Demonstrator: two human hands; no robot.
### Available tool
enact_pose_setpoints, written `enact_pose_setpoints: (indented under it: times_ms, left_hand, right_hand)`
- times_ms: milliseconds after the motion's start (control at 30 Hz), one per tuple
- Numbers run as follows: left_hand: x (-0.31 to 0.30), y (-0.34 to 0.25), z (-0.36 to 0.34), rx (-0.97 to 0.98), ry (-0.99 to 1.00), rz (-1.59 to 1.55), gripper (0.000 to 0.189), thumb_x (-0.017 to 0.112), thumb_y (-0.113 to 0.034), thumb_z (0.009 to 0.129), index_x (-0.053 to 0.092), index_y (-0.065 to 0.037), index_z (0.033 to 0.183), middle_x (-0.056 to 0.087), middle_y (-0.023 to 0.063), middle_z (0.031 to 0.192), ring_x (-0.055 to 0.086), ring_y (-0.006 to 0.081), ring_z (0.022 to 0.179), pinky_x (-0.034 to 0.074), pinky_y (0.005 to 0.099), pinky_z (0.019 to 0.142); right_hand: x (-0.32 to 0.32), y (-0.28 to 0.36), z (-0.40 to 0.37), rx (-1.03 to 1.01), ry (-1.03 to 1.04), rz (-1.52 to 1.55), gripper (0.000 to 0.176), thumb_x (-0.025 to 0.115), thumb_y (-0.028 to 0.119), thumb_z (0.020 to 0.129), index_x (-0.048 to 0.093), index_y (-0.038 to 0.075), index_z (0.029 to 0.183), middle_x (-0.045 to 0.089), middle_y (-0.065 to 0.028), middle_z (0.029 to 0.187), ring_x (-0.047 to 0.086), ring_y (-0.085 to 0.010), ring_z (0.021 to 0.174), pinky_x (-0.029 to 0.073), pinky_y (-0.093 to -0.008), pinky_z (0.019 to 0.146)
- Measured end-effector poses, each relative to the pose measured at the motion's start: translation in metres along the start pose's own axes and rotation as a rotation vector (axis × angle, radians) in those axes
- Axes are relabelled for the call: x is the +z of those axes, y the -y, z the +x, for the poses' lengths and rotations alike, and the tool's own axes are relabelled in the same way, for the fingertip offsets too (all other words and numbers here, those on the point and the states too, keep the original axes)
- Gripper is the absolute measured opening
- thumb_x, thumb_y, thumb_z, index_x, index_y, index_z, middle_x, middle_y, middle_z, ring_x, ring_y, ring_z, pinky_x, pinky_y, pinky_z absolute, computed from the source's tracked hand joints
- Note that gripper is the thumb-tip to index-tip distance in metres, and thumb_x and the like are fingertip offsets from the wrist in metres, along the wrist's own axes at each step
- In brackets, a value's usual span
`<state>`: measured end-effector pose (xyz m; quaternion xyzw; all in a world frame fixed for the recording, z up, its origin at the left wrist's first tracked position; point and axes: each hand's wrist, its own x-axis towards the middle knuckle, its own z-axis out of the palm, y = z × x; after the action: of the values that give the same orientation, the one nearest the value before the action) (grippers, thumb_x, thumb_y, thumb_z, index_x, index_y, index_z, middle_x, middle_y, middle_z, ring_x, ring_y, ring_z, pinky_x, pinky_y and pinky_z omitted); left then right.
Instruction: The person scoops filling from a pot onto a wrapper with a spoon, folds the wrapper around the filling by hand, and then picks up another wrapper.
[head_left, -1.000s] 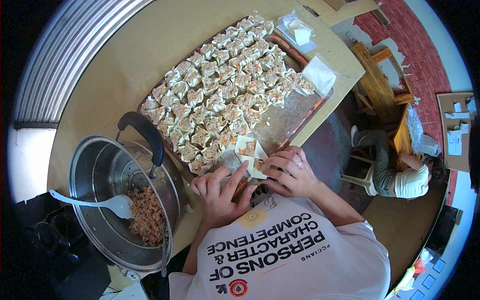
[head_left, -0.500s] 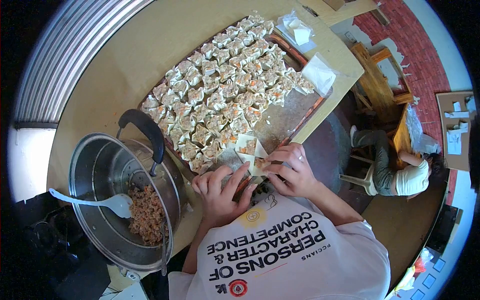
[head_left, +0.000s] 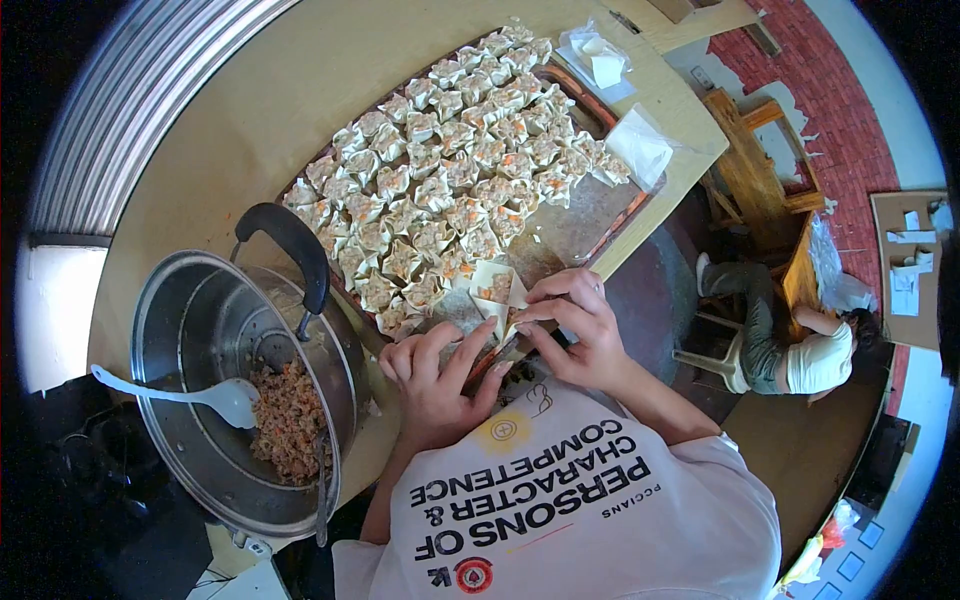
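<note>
A filled dumpling wrapper [head_left: 514,318] lies at the tray's near edge, its sides partly drawn up around the filling. My right hand [head_left: 580,335] pinches its right side between thumb and fingers. From the left, my left hand [head_left: 435,380] reaches in with fingers stretched and apart, the index fingertip against the wrapper. Just beyond is another square wrapper with meat filling [head_left: 494,288], its corners still spread. Rows of shaped open-top dumplings [head_left: 440,180] cover most of the tray [head_left: 560,250]. Fingers partly hide the wrapper being folded.
At left, a large metal pot [head_left: 165,440] holds minced filling [head_left: 288,425] and a white ladle [head_left: 232,400]. Its black handle [head_left: 295,250] rises beside the tray. Plastic-wrapped white sheets [head_left: 640,145] lie at the table's right edge. Another person [head_left: 815,355] sits at far right.
The wrapper under my hands has gone from lying flatter to having its sides drawn up. My right hand has shifted slightly left and closed in on it.
</note>
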<state>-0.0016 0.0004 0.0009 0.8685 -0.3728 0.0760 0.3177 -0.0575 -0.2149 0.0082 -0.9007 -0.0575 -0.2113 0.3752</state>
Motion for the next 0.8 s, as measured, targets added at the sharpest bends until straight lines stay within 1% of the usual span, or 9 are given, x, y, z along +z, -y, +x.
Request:
enact_pose_setpoints:
  times_ms: [67, 100, 200, 267, 400, 467, 500, 567, 800]
  left_hand:
    - [0.0, 0.001, 0.0, -0.005, 0.007, 0.014, 0.045, 0.079, -0.041, 0.085, 0.073, -0.026, 0.127, 0.053, -0.0004, 0.116, 0.042, 0.0238, 0.107, 0.029, 0.0454, 0.096]
    - [0.0, 0.001, 0.0, -0.005, 0.006, 0.013, 0.045, 0.079, -0.041, 0.085, 0.073, -0.026, 0.127, 0.053, -0.0004, 0.116, 0.042, 0.0238, 0.107, 0.029, 0.0454, 0.096]
    - [0.0, 0.001, 0.001, 0.0, 0.014, 0.022, 0.047, 0.079, -0.041, 0.084, 0.073, -0.027, 0.128, 0.053, -0.0003, 0.116, 0.042, 0.0239, 0.107, 0.029, 0.0455, 0.096]
    - [-0.001, 0.001, 0.001, 0.01, 0.021, 0.029, 0.047, 0.079, -0.041, 0.084, 0.073, -0.027, 0.128, 0.053, -0.0002, 0.117, 0.041, 0.0241, 0.108, 0.03, 0.0457, 0.097]
    - [0.003, 0.002, -0.002, 0.008, 0.004, 0.03, 0.047, 0.079, -0.041, 0.084, 0.073, -0.027, 0.129, 0.053, -0.0005, 0.117, 0.042, 0.0242, 0.108, 0.03, 0.0459, 0.098]
    - [0.003, 0.002, -0.002, -0.002, 0.038, 0.01, 0.047, 0.079, -0.041, 0.084, 0.073, -0.027, 0.129, 0.054, -0.0009, 0.118, 0.042, 0.0239, 0.108, 0.03, 0.0463, 0.098]
    - [0.002, 0.002, -0.002, -0.002, 0.037, 0.01, 0.047, 0.079, -0.041, 0.084, 0.073, -0.027, 0.129, 0.054, -0.0009, 0.118, 0.042, 0.0239, 0.108, 0.03, 0.0463, 0.098]
    - [0.001, 0.002, -0.001, 0.006, 0.053, 0.032, 0.046, 0.079, -0.042, 0.085, 0.073, -0.028, 0.129, 0.054, -0.0012, 0.118, 0.042, 0.0236, 0.109, 0.03, 0.0466, 0.099]
    - [0.002, 0.002, -0.001, 0.003, 0.055, 0.045, 0.046, 0.078, -0.043, 0.086, 0.073, -0.029, 0.129, 0.054, -0.0017, 0.119, 0.041, 0.0232, 0.11, 0.03, 0.0465, 0.1]
  right_hand:
    - [0.0, 0.002, 0.003, 0.067, -0.013, 0.032, 0.022, 0.082, 0.005, 0.078, 0.074, 0.011, 0.098, 0.065, -0.0034, 0.106, 0.062, -0.0239, 0.101, 0.043, -0.0382, 0.09]
    - [0.0, 0.002, 0.004, 0.067, -0.013, 0.03, 0.022, 0.082, 0.005, 0.078, 0.074, 0.011, 0.098, 0.065, -0.0034, 0.106, 0.062, -0.0239, 0.101, 0.043, -0.0382, 0.09]
    - [0.001, 0.003, 0.006, 0.113, -0.01, 0.056, 0.021, 0.082, 0.006, 0.078, 0.073, 0.011, 0.096, 0.065, -0.0042, 0.106, 0.062, -0.0251, 0.102, 0.043, -0.0388, 0.091]
    - [0.001, 0.004, 0.007, 0.181, -0.001, 0.055, 0.02, 0.082, 0.006, 0.078, 0.072, 0.01, 0.094, 0.065, -0.0056, 0.105, 0.063, -0.0268, 0.102, 0.044, -0.0397, 0.09]
    - [0.001, 0.007, 0.012, 0.227, 0.006, 0.053, 0.02, 0.082, 0.006, 0.077, 0.071, 0.008, 0.093, 0.065, -0.0068, 0.105, 0.063, -0.0281, 0.102, 0.045, -0.0407, 0.09]
    - [-0.001, 0.012, 0.015, 0.273, 0.02, 0.012, 0.018, 0.083, 0.002, 0.076, 0.073, 0.007, 0.09, 0.067, -0.0079, 0.101, 0.066, -0.0265, 0.096, 0.049, -0.0359, 0.086]
    - [-0.001, 0.012, 0.014, 0.272, 0.02, 0.012, 0.018, 0.083, 0.002, 0.076, 0.073, 0.007, 0.09, 0.067, -0.0079, 0.101, 0.066, -0.0265, 0.096, 0.049, -0.0359, 0.086]
    - [0.0, 0.011, 0.012, 0.326, 0.016, 0.086, 0.02, 0.081, 0.004, 0.076, 0.069, 0.005, 0.092, 0.065, -0.0089, 0.104, 0.065, -0.0306, 0.099, 0.049, -0.041, 0.087]
    - [-0.005, 0.013, 0.02, 0.35, 0.047, 0.087, 0.022, 0.081, 0.004, 0.074, 0.067, 0.005, 0.091, 0.065, -0.0113, 0.103, 0.066, -0.033, 0.098, 0.051, -0.0415, 0.085]
